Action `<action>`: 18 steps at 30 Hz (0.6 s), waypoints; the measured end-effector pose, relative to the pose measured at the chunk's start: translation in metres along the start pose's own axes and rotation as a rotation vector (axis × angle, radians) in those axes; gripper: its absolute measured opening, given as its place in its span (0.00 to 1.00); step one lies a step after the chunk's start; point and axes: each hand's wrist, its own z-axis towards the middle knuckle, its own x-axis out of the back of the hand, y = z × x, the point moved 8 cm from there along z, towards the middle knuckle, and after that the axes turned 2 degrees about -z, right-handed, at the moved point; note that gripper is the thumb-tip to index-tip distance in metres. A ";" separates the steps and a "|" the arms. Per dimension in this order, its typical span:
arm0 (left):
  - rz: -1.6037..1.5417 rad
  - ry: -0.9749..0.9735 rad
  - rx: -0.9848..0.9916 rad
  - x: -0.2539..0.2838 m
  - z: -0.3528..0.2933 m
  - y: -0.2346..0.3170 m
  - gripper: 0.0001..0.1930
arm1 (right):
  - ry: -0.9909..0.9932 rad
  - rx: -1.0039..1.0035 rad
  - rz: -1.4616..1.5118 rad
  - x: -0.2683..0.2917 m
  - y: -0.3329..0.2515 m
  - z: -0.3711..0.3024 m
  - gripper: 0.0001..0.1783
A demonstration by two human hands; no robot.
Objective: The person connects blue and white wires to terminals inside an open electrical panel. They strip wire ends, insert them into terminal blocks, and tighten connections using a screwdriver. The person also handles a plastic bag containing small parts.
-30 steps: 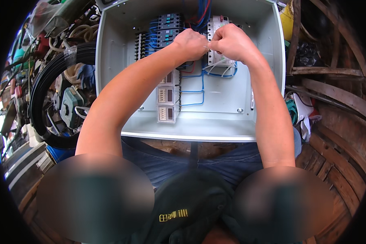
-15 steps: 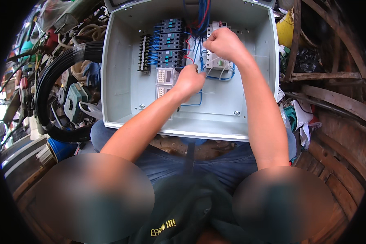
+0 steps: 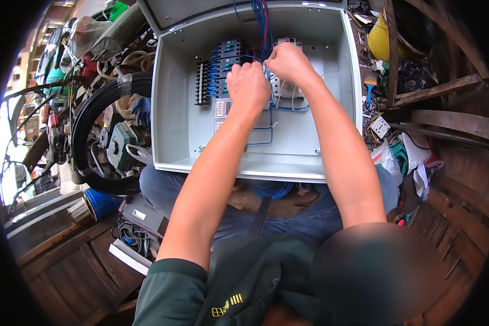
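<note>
Nearest pt.: dk green shirt [image 3: 244, 271], R shoulder area blurred out. Ahead, jeans [image 3: 301, 214]; to L, grey case [image 3: 146, 213] w/ dk cables, near L elbow. Blue wire coil [image 3: 277, 190] seen betw. jeans and encl.

Grey encl. [image 3: 171, 108] open, approx. central, near lip overlapping jeans in view; contact w/ legs cannot be confirmed. Inside, clear-cover modules [image 3: 221, 108], partly hidden by L forearm. Thin blue wires [image 3: 262, 143] run along back panel, R of modules.

L hand [image 3: 248, 84]: over R side of contactor stack [image 3: 231, 49], back of hand up, fingers curled; tips hidden, cannot tell if clamped on anything. R hand [image 3: 288, 62]: over upper part of white breaker row [image 3: 282, 89], just R of L hand. Thumb & forefinger drawn in close at the wiring; cannot tell if a wire is gripped.

Terminal strip [image 3: 202, 84] L of stack, short blue wires betw. the two. Blue/red wire bundle [image 3: 262, 24] extends beyond both hands, past far wall. Lid [image 3: 168, 11] at far edge, partly out of frame.

Outside encl.: blk coil [image 3: 84, 119] at L; at R, blue-handled brush [image 3: 370, 89], then yellow bucket [image 3: 380, 38] farther off.
</note>
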 end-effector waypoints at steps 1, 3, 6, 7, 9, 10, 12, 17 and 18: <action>0.044 -0.086 -0.065 -0.008 0.003 0.002 0.13 | 0.007 -0.012 0.011 0.001 0.003 0.000 0.13; 0.111 -0.037 -0.178 -0.011 0.000 -0.003 0.14 | 0.001 -0.005 0.006 -0.004 -0.001 0.002 0.14; 0.181 -0.086 -0.220 -0.031 0.004 -0.008 0.21 | -0.042 -0.039 0.024 -0.010 -0.001 0.002 0.14; 0.184 -0.063 -0.225 -0.035 0.004 -0.008 0.23 | -0.070 -0.030 0.010 -0.010 -0.002 0.002 0.14; 0.201 -0.052 -0.203 -0.043 0.004 -0.006 0.28 | -0.072 -0.035 0.013 -0.008 -0.001 0.001 0.12; 0.204 -0.048 -0.186 -0.047 0.004 -0.007 0.27 | -0.075 -0.036 0.015 -0.007 -0.001 0.001 0.12; 0.208 -0.040 -0.154 -0.047 0.005 -0.003 0.26 | -0.080 -0.031 0.017 -0.006 0.001 0.001 0.12; 0.208 0.049 -0.086 -0.046 0.004 -0.003 0.25 | -0.088 -0.030 0.023 -0.005 0.000 0.000 0.12; 0.189 0.065 -0.078 -0.046 0.004 -0.004 0.24 | -0.085 -0.032 0.028 -0.003 0.000 0.000 0.12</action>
